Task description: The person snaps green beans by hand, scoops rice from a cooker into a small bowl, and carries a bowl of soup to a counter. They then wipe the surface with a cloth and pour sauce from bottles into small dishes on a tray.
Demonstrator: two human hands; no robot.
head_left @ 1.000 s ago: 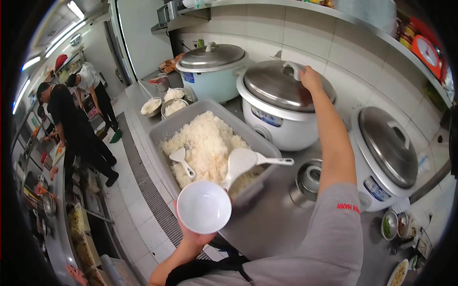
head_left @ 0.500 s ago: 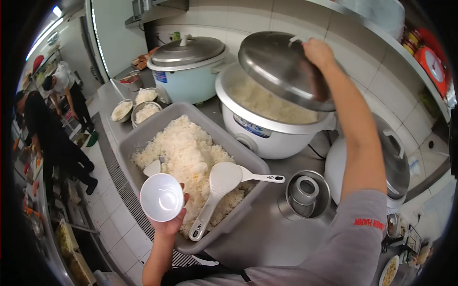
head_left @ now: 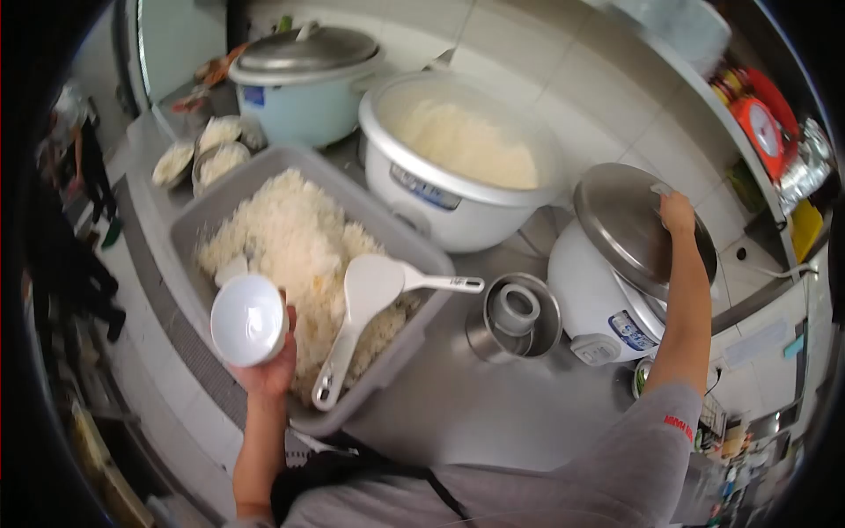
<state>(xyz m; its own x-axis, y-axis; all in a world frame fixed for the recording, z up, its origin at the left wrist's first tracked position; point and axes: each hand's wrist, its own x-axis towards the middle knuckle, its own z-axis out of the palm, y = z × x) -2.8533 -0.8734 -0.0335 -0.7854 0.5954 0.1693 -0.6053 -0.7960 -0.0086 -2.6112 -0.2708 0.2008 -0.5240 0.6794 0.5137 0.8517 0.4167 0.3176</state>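
Note:
My left hand (head_left: 275, 365) holds a small white bowl (head_left: 249, 319), its inside facing me, over the near left edge of a grey tub (head_left: 400, 356) of cooked rice (head_left: 295, 229). Two white paddles (head_left: 371, 289) lie crossed on the rice. At the right, my right hand (head_left: 676, 214) is closed on the handle of a metal lid (head_left: 629, 224), which sits tilted over the right rice cooker (head_left: 585, 286). The middle cooker (head_left: 440, 209) stands uncovered, with rice inside.
A lidded pale blue cooker (head_left: 304, 106) stands at the back left, beside bowls of rice (head_left: 222, 165). Nested metal containers (head_left: 513, 317) sit between tub and right cooker. A shelf with a red scale (head_left: 757, 128) runs upper right. People (head_left: 75, 255) stand at the left.
My right hand has carried the lid from the middle cooker rightward to the right cooker. The view has turned right, and my left hand still holds the bowl.

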